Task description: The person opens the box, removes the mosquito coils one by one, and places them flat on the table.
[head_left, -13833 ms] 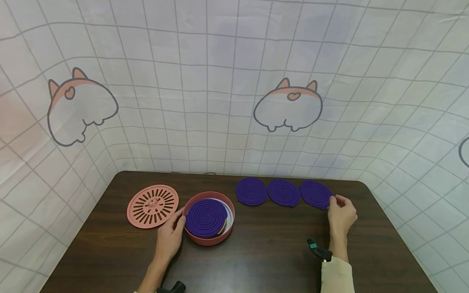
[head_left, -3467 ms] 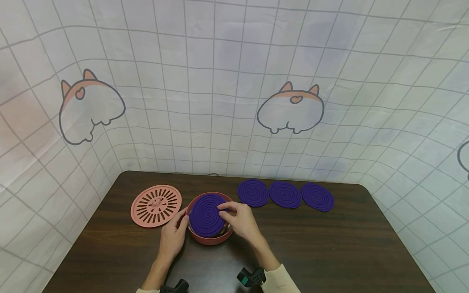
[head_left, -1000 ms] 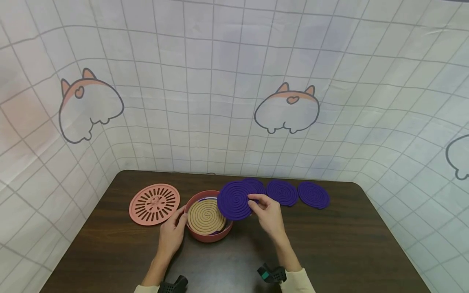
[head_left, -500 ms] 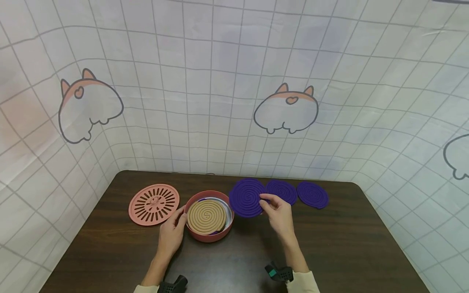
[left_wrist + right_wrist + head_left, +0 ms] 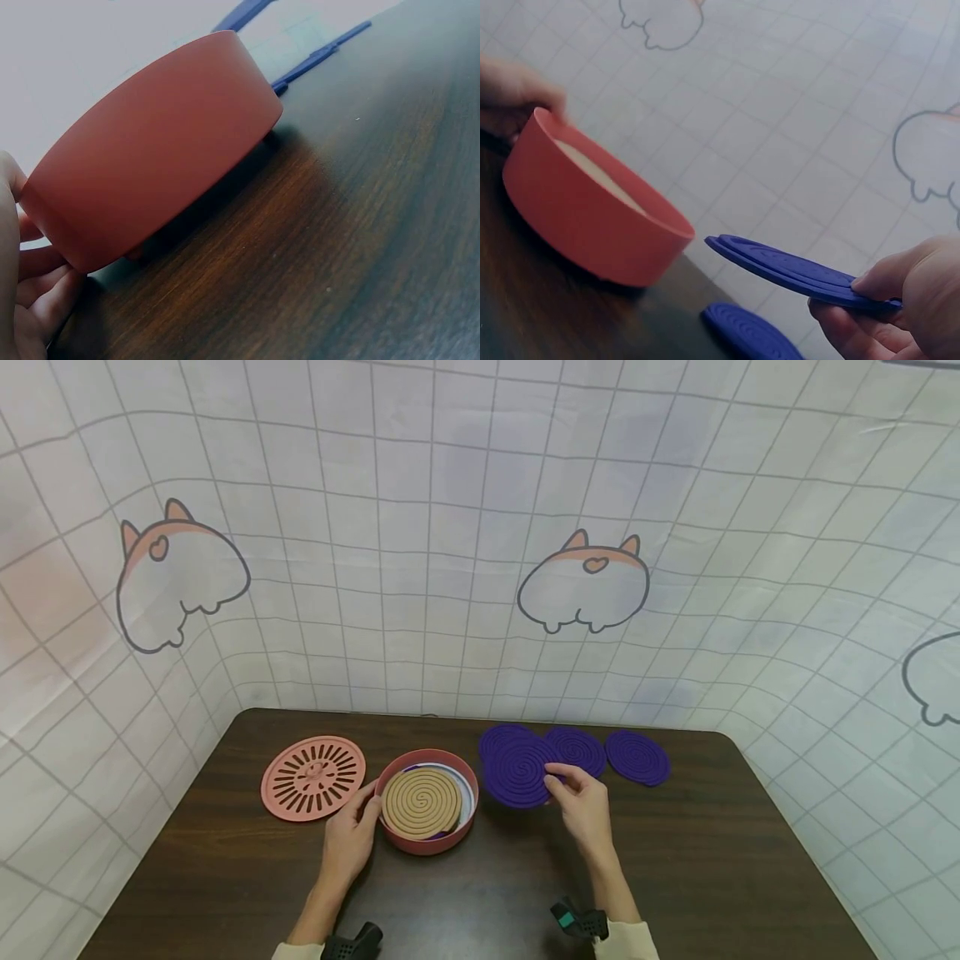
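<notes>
My right hand (image 5: 585, 806) pinches a purple mosquito coil (image 5: 517, 772) by its right edge, thumb above and fingers below. In the right wrist view that coil (image 5: 780, 270) is held off the table, nearly level. From the head it overlaps the leftmost of three purple coils lying in a row; the middle coil (image 5: 576, 752) and the right coil (image 5: 637, 757) lie beside it. My left hand (image 5: 348, 843) grips the left side of a round red coil box (image 5: 425, 847), thumb at its rim. Inside the box a tan coil (image 5: 422, 803) lies on top, with purple edges showing under it.
A pink slotted lid (image 5: 313, 779) lies flat at the left, close to my left hand. The dark wooden table (image 5: 450, 910) ends at the back against a white gridded curtain (image 5: 375, 568) with cartoon animals.
The right hand has taken the purple coil off the pile in the box, uncovering the tan one, and carried it right toward the row. The left hand has kept its grip on the box.
</notes>
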Demonstrator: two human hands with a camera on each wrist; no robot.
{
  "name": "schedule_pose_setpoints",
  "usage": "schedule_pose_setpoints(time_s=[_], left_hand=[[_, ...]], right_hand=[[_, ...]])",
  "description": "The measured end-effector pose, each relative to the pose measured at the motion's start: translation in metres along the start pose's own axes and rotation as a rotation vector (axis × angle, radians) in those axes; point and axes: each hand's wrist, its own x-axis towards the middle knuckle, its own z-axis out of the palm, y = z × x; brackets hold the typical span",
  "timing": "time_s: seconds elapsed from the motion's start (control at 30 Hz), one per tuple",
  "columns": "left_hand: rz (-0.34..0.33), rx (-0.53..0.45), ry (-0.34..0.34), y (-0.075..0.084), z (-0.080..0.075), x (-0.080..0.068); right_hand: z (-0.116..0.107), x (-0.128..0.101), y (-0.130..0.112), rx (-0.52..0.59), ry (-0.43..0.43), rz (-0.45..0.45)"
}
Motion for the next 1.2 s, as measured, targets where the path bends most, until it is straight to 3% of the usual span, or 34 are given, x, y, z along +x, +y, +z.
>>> schedule_pose_setpoints(time_s=[0.8,1.03,1.2], left_hand=[[-0.018,0.001,0.013,-0.001,0.001,-0.002],[-0.013,0.000,0.017,0.000,0.001,-0.002],[-0.016,0.000,0.011,0.000,0.001,-0.001]], right_hand=[[0.003,-0.007,0.034,-0.014,-0.063,0.105],[0.002,-0.020,0.016,-0.019,-0.089,0.166],[0.002,-0.015,0.038,0.012,-0.079,0.171]])
